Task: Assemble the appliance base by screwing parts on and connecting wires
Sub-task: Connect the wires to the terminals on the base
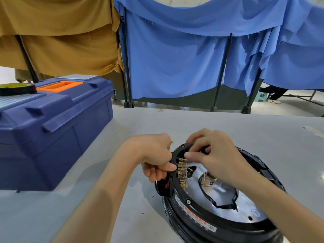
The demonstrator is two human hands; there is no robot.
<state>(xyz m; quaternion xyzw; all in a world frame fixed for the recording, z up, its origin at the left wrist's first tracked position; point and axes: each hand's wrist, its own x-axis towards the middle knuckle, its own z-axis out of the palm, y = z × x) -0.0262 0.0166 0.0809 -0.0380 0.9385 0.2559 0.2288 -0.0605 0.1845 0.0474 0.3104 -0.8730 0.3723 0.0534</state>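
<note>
A round black appliance base [201, 220] lies upside down on the grey table, its silver inner plate [226, 207] showing with thin wires and a black cable loop [219, 195]. Along its left rim runs a black connector block with a row of brass terminals [181, 170]. My left hand [156, 158] grips the outer side of that block, fingers curled round the rim. My right hand [210, 155] reaches over the top of the base, its fingers curled, and pinches something small at the uppermost terminals; what it pinches is hidden by the fingers.
A big blue toolbox [52, 130] with an orange handle stands at the left, a roll of black tape [16, 88] on its lid. Blue and tan cloth screens on black poles hang behind the table [228, 127]. A person's legs show far right.
</note>
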